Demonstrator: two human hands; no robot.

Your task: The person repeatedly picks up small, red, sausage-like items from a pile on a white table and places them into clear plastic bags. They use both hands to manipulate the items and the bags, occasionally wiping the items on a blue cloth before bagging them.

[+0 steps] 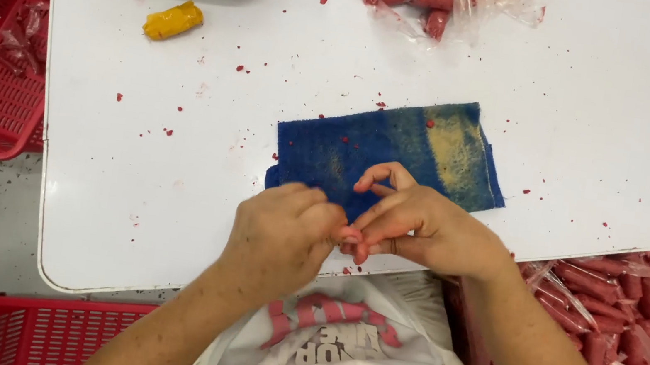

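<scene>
White table (601,118) carries a blue cloth (387,153) near its front edge. Left hand (281,231) and right hand (420,224) meet there, fingers pinched together; any held item is hidden. Bare tabletop lies left.

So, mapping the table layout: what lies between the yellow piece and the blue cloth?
In the head view, only bare white table with scattered red crumbs separates the yellow piece from the blue cloth.

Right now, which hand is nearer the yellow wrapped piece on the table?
Left. The left hand sits below and right of the yellow wrapped piece; the right hand is farther right, over the blue cloth.
</scene>
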